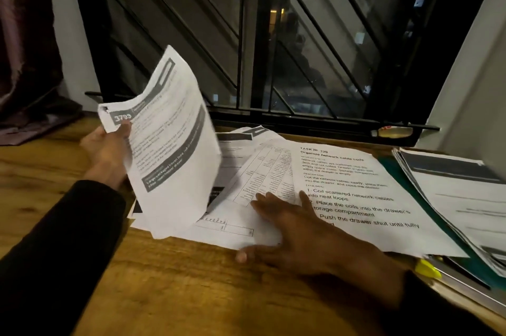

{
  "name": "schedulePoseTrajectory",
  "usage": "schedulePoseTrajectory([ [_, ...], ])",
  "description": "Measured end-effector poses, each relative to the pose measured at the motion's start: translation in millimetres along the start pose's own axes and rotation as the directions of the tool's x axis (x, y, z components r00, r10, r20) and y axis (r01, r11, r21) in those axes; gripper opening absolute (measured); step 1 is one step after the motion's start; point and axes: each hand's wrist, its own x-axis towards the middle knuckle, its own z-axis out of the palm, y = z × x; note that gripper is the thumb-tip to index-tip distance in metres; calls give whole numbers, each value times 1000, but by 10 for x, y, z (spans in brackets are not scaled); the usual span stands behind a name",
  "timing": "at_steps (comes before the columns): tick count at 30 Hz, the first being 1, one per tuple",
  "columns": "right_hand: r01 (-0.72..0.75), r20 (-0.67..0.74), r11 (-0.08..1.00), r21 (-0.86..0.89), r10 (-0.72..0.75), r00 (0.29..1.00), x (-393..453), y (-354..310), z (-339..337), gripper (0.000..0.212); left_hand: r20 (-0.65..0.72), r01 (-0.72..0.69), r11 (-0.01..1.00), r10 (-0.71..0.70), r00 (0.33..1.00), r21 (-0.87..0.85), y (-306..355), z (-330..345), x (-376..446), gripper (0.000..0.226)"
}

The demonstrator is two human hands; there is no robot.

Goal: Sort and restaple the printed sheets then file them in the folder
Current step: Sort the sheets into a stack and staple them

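My left hand point(108, 151) pinches the top corner of a printed sheet marked 3793 point(175, 149) and holds it lifted and curled above the desk. Flat on a spread of loose printed sheets point(364, 199) lies my right hand point(295, 231), fingers straight and splayed, thumb on the wood at the sheets' near edge. The top sheet there carries large black text about network cables; a sheet with a table point(262, 174) lies partly under it. At the right, a teal folder point(410, 185) shows beneath the sheets, with another stack of printed sheets point(465, 193) on it. No stapler is visible.
The wooden desk point(169, 281) runs to a barred window point(273, 48) at the back. A dark curtain point(24, 48) hangs at the far left. A yellow highlighter point(427, 267) pokes out under the right stack. A small object point(394, 131) lies on the sill.
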Motion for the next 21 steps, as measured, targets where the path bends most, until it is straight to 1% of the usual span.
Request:
schedulePoseTrajectory([
  [1, 4, 18, 1000, -3, -4, 1000, -31, -8, -9, 95, 38, 30, 999, -29, 999, -26, 13, 18, -30, 12],
  [2, 16, 12, 999, -28, -16, 1000, -47, -20, -16, 92, 46, 44, 999, -43, 998, -22, -15, 21, 18, 12],
  [3, 35, -11, 997, -67, -36, 999, -47, -38, -25, 86, 59, 65, 998, -65, 996, -7, -7, 26, 7, 14],
  [5, 62, -47, 987, -150, -70, 996, -28, -82, -34, 68, 78, 97, 993, -91, 993, -70, -21, 28, 17, 21],
  [6, 75, -47, 977, -198, -86, 995, -21, -120, -41, 60, 107, 106, 991, -97, 990, -80, -26, 39, 21, 20],
  [8, 111, -52, 942, -315, -134, 990, -22, -182, -32, 50, 132, 108, 993, -100, 986, -55, -18, 48, -5, 14],
  [10, 106, -118, 918, -382, -162, 980, -19, -192, 9, 47, 136, 119, 990, -108, 985, -71, -35, 67, 2, 10],
  [11, 75, -194, 930, -359, -153, 969, -19, -179, 20, 45, 141, 117, 991, -106, 984, -69, -33, 70, -7, 14],
  [12, 41, -277, 953, -299, -128, 952, -21, -163, 20, 39, 143, 112, 991, -100, 985, -78, -35, 69, -8, 18],
  [14, -1, -416, 992, -129, -53, 908, -3, -106, -16, 25, 135, 133, 986, -119, 984, -97, -35, 34, 23, 21],
  [16, -21, -549, 998, 60, 51, 834, 32, -10, -90, 19, 108, 129, 988, -119, 987, -88, -61, -7, 94, 18],
  [17, -29, -613, 986, 163, 125, 780, 46, 43, -135, 22, 87, 143, 984, -135, 987, -102, -67, -27, 129, 14],
  [18, -25, -667, 962, 274, 208, 716, 55, 99, -184, 27, 60, 138, 985, -132, 989, -101, -89, -32, 157, 7],
  [19, 7, -717, 932, 363, 275, 640, 50, 149, -234, 31, 62, 153, 985, -148, 987, -84, -84, -33, 155, 2],
  [20, 67, -774, 909, 412, 310, 552, 41, 185, -276, 34, 74, 166, 985, -163, 984, -48, -87, -31, 159, 10],
  [21, 143, -838, 908, 394, 290, 462, 27, 195, -314, 36, 73, 153, 988, -153, 985, 13, -89, -31, 145, 11],
])
